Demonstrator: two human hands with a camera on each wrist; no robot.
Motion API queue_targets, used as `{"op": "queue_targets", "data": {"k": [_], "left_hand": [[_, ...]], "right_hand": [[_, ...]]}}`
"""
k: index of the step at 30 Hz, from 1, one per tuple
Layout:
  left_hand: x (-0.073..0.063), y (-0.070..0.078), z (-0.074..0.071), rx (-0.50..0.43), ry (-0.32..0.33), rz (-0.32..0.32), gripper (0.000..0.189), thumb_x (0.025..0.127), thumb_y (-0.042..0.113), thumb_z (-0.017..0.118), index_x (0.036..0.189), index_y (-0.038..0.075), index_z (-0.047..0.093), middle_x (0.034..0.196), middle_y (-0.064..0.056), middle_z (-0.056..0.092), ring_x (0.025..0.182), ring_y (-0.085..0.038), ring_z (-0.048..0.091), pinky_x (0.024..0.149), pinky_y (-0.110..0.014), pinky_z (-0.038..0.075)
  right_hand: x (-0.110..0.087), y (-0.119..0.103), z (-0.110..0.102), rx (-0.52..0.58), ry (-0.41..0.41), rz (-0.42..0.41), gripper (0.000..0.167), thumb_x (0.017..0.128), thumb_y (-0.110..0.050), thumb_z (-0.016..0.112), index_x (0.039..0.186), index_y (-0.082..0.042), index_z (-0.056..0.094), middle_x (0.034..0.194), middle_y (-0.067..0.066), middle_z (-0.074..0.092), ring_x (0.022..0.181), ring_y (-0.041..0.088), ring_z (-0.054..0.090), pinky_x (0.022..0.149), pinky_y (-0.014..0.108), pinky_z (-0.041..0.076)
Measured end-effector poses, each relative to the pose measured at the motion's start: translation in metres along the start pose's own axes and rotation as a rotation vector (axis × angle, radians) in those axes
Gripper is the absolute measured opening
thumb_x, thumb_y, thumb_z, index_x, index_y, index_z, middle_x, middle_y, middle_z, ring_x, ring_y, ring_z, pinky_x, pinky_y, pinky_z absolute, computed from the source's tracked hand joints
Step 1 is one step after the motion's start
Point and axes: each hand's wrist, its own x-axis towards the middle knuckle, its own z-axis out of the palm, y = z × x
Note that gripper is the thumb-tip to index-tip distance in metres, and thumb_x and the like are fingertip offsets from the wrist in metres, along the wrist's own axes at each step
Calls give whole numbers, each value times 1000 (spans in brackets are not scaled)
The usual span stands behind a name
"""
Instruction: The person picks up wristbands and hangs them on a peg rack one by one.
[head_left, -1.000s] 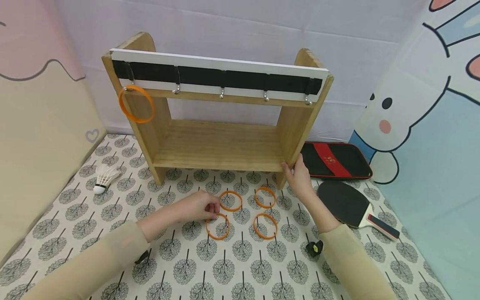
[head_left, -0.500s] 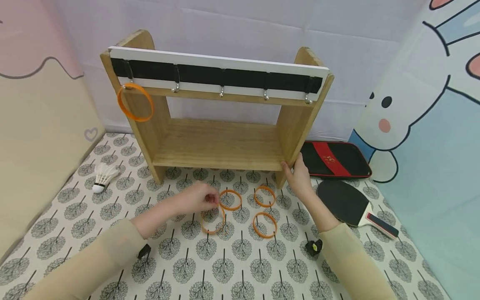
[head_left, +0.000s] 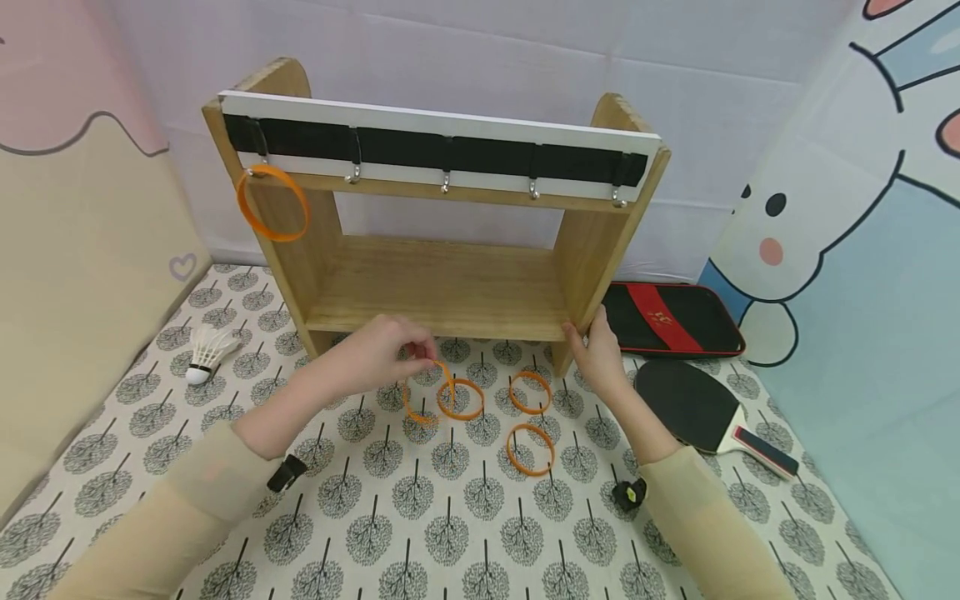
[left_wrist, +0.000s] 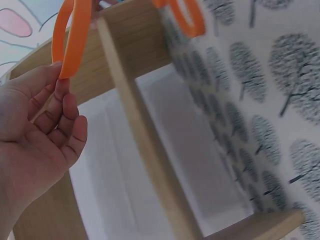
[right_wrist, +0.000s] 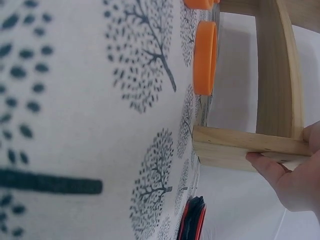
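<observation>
My left hand (head_left: 382, 354) pinches an orange ring (left_wrist: 79, 40) between thumb and fingertips, raised off the cloth in front of the wooden rack (head_left: 442, 287). In the left wrist view the ring stands up from the fingertips. My right hand (head_left: 597, 357) grips the lower part of the rack's right side panel (right_wrist: 240, 142). Another orange ring (head_left: 272, 202) hangs from the leftmost of several metal hooks (head_left: 445, 183) along the rack's top bar. Three more lie on the cloth: a back left ring (head_left: 461, 417), a back right ring (head_left: 530, 376) and a front right ring (head_left: 530, 473).
A shuttlecock (head_left: 208, 354) lies left of the rack. On the right are a black and red case (head_left: 705, 321) and a table tennis bat (head_left: 686, 404). The table wears a tree-print cloth (head_left: 480, 542), with printed curtains behind and at both sides.
My left hand has lifted the front left ring off the cloth and moved up toward the rack with it. My right hand stays on the side panel.
</observation>
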Motion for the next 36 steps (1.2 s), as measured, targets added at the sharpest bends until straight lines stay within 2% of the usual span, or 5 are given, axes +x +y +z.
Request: {"op": "queue_targets", "data": {"k": [9,14,26,30,36], "left_hand": [[1,13,-47,149,291,134,7,80,8,74,85,10,69,81,2,65,80,-10,57,69,-25,52],[-1,21,-74,166,471,143,12,76,0,76,83,8,69,80,0,65,81,-11,55,69,-21,48],[10,38,-114,244,1024,184,5,79,2,74,81,-1,72,76,-14,68,78,-30,52,78,-22,29],[17,36,-120,280,1114,156,7,82,5,72,82,-2,72,76,-16,67,79,-33,50,79,-22,27],[24,24,-124,352,1127,113,11,86,10,67,83,0,71,77,-15,66,81,-34,50,79,-25,24]], "right_hand": [[0,0,0,-3,-3,2,47,98,-28,51,128,2,32,118,25,52,111,38,56,85,52,49],[0,-1,0,-7,0,-5,47,98,-28,51,128,2,33,118,26,52,110,39,56,86,53,49],[1,2,0,-11,-5,11,48,98,-29,50,131,2,31,118,25,52,110,38,55,87,52,48],[1,3,-1,-9,-4,13,49,98,-28,49,132,2,31,120,25,52,111,39,55,87,52,48],[0,3,-1,-12,4,9,47,98,-27,50,130,2,32,118,25,53,110,39,56,85,52,49]]}}
